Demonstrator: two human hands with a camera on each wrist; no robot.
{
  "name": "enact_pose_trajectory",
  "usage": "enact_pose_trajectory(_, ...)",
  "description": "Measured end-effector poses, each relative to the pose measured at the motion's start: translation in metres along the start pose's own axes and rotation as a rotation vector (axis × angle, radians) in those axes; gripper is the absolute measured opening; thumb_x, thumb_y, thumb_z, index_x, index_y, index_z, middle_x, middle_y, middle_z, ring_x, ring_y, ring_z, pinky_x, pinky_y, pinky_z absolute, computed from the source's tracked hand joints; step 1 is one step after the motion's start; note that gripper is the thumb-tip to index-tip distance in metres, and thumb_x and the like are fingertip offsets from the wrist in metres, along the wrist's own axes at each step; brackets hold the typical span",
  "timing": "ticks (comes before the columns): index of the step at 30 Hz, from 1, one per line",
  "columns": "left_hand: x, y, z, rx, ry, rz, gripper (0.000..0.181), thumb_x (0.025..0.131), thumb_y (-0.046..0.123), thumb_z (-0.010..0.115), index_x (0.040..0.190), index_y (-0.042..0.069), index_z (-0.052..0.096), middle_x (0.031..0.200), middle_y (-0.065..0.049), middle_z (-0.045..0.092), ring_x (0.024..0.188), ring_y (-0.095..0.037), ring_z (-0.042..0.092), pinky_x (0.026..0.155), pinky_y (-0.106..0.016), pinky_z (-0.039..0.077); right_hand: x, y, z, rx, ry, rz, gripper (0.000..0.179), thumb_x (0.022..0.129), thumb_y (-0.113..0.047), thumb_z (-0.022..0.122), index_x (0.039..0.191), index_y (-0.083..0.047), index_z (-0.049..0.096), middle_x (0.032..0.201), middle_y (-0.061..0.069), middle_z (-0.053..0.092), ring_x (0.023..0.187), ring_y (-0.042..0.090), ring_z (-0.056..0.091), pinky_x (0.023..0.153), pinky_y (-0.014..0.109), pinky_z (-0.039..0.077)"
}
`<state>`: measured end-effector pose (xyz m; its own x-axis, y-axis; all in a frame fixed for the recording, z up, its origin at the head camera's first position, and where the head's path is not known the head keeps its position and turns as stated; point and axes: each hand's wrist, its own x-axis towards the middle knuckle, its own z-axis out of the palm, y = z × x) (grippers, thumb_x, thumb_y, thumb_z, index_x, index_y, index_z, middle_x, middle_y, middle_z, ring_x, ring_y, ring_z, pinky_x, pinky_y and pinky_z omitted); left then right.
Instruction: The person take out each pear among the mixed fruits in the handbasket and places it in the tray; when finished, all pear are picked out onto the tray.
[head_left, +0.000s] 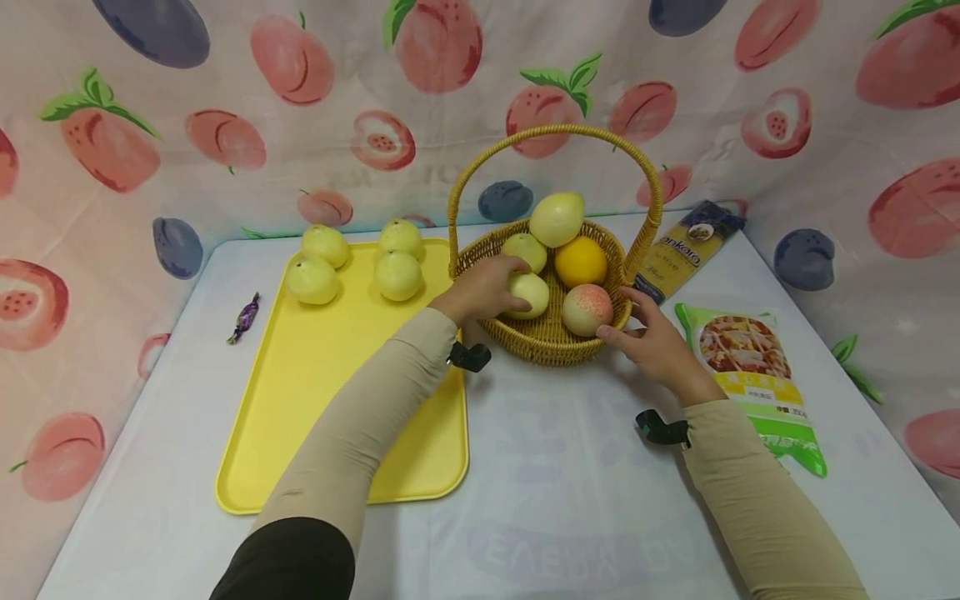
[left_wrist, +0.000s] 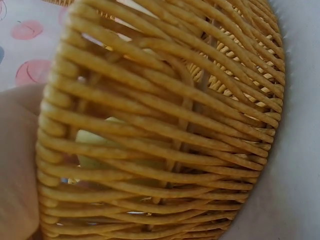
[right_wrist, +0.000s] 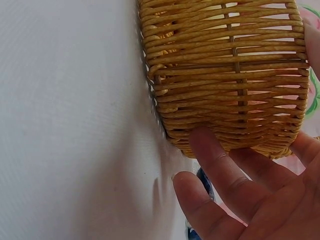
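Observation:
A wicker basket [head_left: 551, 346] with a tall arched handle stands at the back centre. It holds an orange [head_left: 581, 262], a peach [head_left: 587, 310], a pomelo-like pale yellow fruit [head_left: 557, 219] and two round pale green fruits. Reaching over the left rim, my left hand [head_left: 483, 292] grips the nearer pale green fruit [head_left: 529, 297] inside. In the left wrist view the basket's woven side [left_wrist: 150, 130] hides most of that fruit. My right hand [head_left: 660, 346] holds the basket's right rim, thumb by the peach. The right wrist view shows its fingers [right_wrist: 220, 165] spread against the outer weave.
Left of the basket lies a yellow tray [head_left: 337, 392] with several pale green fruits [head_left: 399, 275] at its far end. A purple wrapped candy [head_left: 244, 318] lies beyond it. On the right are a pasta pack [head_left: 682, 250] and a green food bag [head_left: 750, 367]. Fruit-print cloth rises behind.

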<state>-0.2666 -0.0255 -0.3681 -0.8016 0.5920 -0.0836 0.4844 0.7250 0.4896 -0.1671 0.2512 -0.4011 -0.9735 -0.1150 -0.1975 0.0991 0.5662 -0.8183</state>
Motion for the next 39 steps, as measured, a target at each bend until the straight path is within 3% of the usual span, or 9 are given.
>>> enact_pose_trajectory(14,-0.001,0.006,-0.002,0.097,-0.068,-0.025,0.066,0.094,0.044,0.07,0.151,0.021,0.047,0.147,-0.007,0.05,0.133,-0.025,0.045,0.103,-0.04,0.042,-0.002,-0.002,0.0,0.001,0.002,0.004,0.092,0.096,-0.051,0.064,0.162,-0.018,0.01,0.16,0.028,0.018,0.125,0.048,0.047,0.098,0.06,0.044)
enact_pose_trajectory(21,0.002,0.004,-0.001,0.108,-0.128,-0.04,0.074,0.092,0.043,0.072,0.155,0.024,0.038,0.144,-0.007,0.053,0.128,-0.027,0.05,0.1,-0.042,0.043,0.0,0.001,0.001,0.001,0.0,-0.001,0.093,0.095,-0.052,0.064,0.162,-0.018,0.01,0.16,0.028,0.019,0.124,0.047,0.048,0.097,0.059,0.044)
enact_pose_trajectory(27,0.001,0.003,0.002,0.09,-0.129,-0.05,0.076,0.09,0.042,0.074,0.154,0.025,0.038,0.136,-0.008,0.058,0.12,-0.024,0.054,0.094,-0.041,0.045,0.001,0.003,0.002,0.002,-0.006,-0.005,0.093,0.095,-0.052,0.064,0.163,-0.018,0.01,0.16,0.028,0.018,0.125,0.048,0.048,0.098,0.06,0.044)
enact_pose_trajectory(31,0.0,0.001,0.004,0.078,-0.092,-0.037,0.075,0.089,0.045,0.074,0.153,0.026,0.039,0.138,-0.01,0.055,0.12,-0.025,0.053,0.093,-0.043,0.046,0.001,0.003,0.002,0.0,-0.004,-0.005,0.094,0.095,-0.053,0.064,0.162,-0.018,0.01,0.16,0.028,0.019,0.124,0.047,0.048,0.098,0.06,0.044)
enact_pose_trajectory(39,-0.007,-0.002,0.01,-0.038,0.098,-0.007,0.075,0.088,0.042,0.075,0.153,0.031,0.039,0.14,-0.017,0.036,0.107,-0.031,0.054,0.088,-0.047,0.049,-0.001,0.0,0.002,-0.004,0.001,-0.014,0.092,0.096,-0.049,0.064,0.162,-0.016,0.01,0.16,0.029,0.019,0.124,0.048,0.049,0.097,0.059,0.044)
